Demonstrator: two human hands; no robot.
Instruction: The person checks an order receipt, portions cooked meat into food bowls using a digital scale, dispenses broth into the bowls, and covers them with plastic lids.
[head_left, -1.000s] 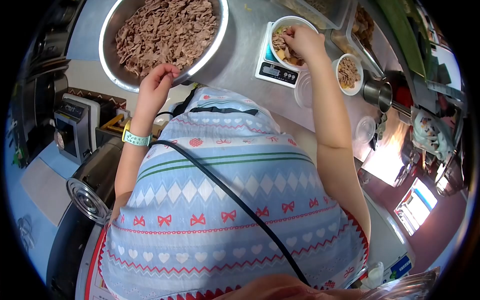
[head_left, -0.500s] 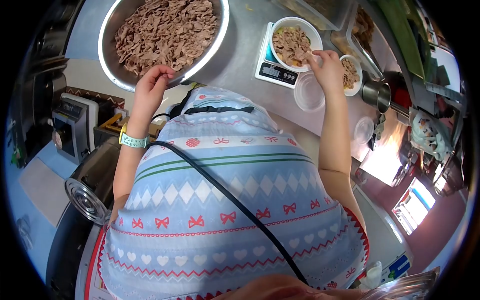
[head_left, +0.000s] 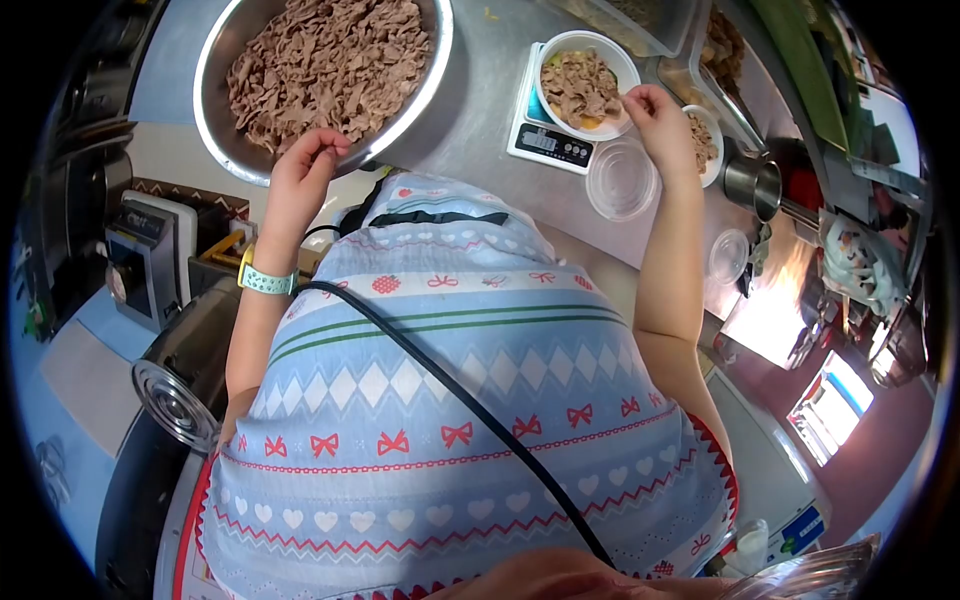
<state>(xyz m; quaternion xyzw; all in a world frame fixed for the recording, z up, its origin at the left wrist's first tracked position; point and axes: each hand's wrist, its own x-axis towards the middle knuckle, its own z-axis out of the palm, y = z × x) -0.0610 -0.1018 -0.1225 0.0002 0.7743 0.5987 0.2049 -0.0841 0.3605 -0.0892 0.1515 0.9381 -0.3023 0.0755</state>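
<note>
A large steel bowl (head_left: 207,107) of cooked sliced meat (head_left: 330,70) stands at the upper left. My left hand (head_left: 308,170) is closed at its near rim; whatever its fingers may hold is too small to tell. On a white digital scale (head_left: 553,147) sits a round white tub (head_left: 630,75) with meat slices over some yellow pieces. My right hand (head_left: 655,115) is at the tub's right edge, thumb and fingertips pressed together, and I cannot make out anything between them. Just right of that hand, partly hidden by it, is a smaller white bowl (head_left: 715,165) of meat.
A clear lid (head_left: 621,180) lies below the scale, and another (head_left: 728,256) farther right. A steel pot (head_left: 754,188) stands beside the small bowl. Clear food containers (head_left: 690,75) line the back right. A lidded steel pot (head_left: 175,400) is at the lower left.
My right hand has come out of the tub on the scale to its right edge, leaving the meat in it uncovered. My left hand has barely moved.
</note>
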